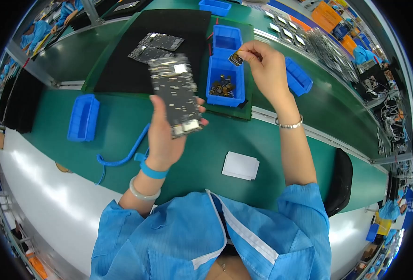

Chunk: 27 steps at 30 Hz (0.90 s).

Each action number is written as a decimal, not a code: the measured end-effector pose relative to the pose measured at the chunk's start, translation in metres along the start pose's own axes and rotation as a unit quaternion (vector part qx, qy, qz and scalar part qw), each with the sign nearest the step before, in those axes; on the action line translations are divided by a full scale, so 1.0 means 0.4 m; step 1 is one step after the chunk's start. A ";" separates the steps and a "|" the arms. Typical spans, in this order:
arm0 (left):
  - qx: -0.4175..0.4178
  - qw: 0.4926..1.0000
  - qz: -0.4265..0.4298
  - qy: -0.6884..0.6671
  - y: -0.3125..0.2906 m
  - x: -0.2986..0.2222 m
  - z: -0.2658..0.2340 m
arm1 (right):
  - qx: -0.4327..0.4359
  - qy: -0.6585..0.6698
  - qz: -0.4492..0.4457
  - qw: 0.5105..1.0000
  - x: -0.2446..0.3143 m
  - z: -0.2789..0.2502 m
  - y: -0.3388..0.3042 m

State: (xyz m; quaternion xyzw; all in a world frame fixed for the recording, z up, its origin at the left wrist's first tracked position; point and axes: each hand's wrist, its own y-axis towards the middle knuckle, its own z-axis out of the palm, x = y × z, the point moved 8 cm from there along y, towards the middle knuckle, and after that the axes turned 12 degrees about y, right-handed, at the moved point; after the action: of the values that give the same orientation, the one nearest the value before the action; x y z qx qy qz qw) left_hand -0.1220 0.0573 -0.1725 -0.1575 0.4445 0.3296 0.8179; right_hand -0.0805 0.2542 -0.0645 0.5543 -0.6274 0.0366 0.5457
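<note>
In my left hand (165,133) lies a black circuit board (174,93), long and densely covered with small parts, gripped along its edges and slightly blurred. My right hand (265,65) pinches a small dark piece with gold-coloured edges (236,59) between thumb and forefinger. That piece hangs over the far part of a blue bin (226,99), which holds a heap of similar small brownish-gold parts (222,86). Farther off, several more circuit boards (156,46) rest on a black mat (122,70).
Another blue bin (227,38) adjoins the first at its far side. Blue trays stand at left (83,118) and right (298,77). A white card-like block (240,165) lies on the green table (202,158). A blue coiled cord (124,158) runs beside my left wrist; a black case (341,182) sits right.
</note>
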 end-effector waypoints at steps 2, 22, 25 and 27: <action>-0.037 0.998 0.049 0.002 0.003 -0.036 -0.031 | 0.026 -0.034 0.043 0.998 -0.047 -0.011 0.023; -0.016 0.996 0.041 -0.072 0.041 -0.060 -0.077 | -0.017 0.027 0.147 0.989 -0.203 -0.113 -0.227; -0.013 0.994 0.032 -0.106 0.084 -0.129 -0.133 | -0.039 0.067 0.223 0.972 -0.278 -0.157 -0.351; -0.039 0.996 0.058 -0.056 0.125 -0.194 -0.173 | -0.040 0.060 0.250 0.965 -0.304 -0.171 -0.426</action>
State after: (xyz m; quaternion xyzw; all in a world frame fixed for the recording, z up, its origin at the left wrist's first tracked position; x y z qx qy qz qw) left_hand -0.2290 0.0250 -0.1445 -0.1448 0.3935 0.4022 0.8139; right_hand 0.0635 0.3131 -0.2204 0.3539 -0.7130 0.1800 0.5779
